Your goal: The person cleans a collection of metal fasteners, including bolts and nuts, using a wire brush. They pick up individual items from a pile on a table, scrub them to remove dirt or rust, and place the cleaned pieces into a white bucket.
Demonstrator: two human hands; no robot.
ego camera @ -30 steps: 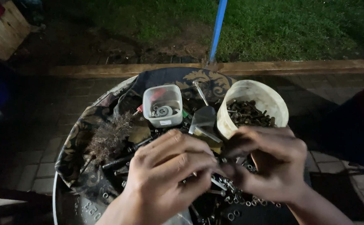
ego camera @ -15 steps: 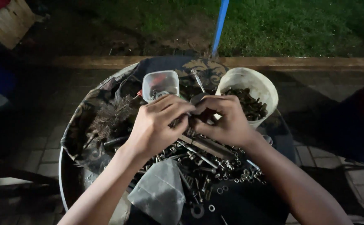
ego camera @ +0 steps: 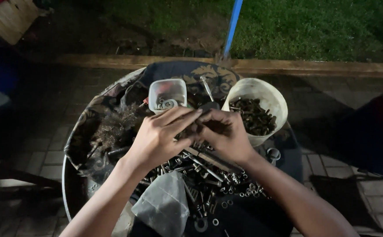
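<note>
Two hands meet over the middle of the round tray (ego camera: 70, 193), fingertips pressed together around some small part I can't make out. Left hand (ego camera: 158, 138) and right hand (ego camera: 226, 134) hover just above the bolts (ego camera: 204, 175). White bucket (ego camera: 261, 94) sits at the far right edge, clear tub (ego camera: 167, 92) at the far edge, grey rag (ego camera: 163, 206) near the front.

Both hands meet, fingertips together.
Left hand (ego camera: 158, 138) arches palm-down with fingers extended; right hand (ego camera: 226, 134) curls inward, forearms angling in from below.
</note>
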